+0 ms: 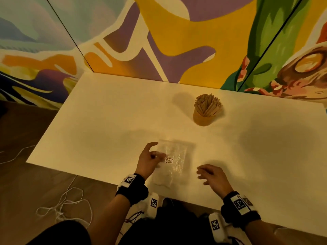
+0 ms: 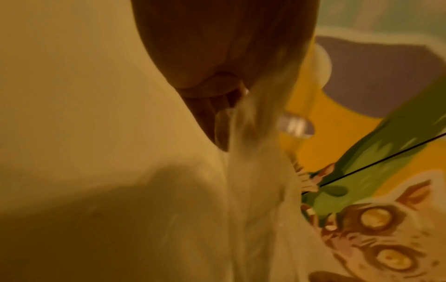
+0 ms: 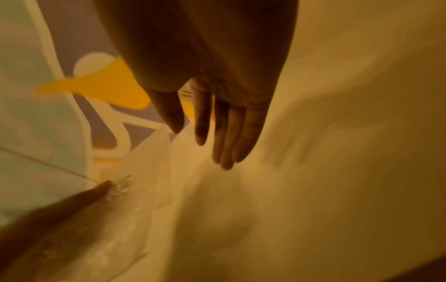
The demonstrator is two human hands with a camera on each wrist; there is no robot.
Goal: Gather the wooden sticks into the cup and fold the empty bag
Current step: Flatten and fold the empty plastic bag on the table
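The wooden sticks [image 1: 208,105] stand bunched upright in the cup [image 1: 202,119], far right of centre on the white table [image 1: 99,117]. No loose stick shows on the table surface, so the gathering part appears complete; the folding is judged to be the step in hand.

The bag [image 1: 174,160], clear plastic with a small printed label, lies at the near edge of the table, directly between the two hands. Its long axis runs near to far, tilted slightly to the right at the far end. The near end seems to reach close to the table edge.

The left hand [image 1: 149,160] is on the bag's left margin. In the left wrist view its fingers [image 2: 217,122] close on the film, which rises bunched from the table toward them; this reads as a pinch of the left edge, though blur prevents certainty about which fingers meet.

The right hand [image 1: 211,175] hovers just right of the bag's near right corner, apart from it. Its fingers [image 3: 229,133] are straight, held loosely together, thumb slightly off, holding nothing.

Judgement: the left hand is the nearer and already engaged. The bag lies to the left of the right fingertips, so a short leftward reach would take the free edge. A fold across the short axis, near end to far, suits the lie. Thin film may slip or spring back.
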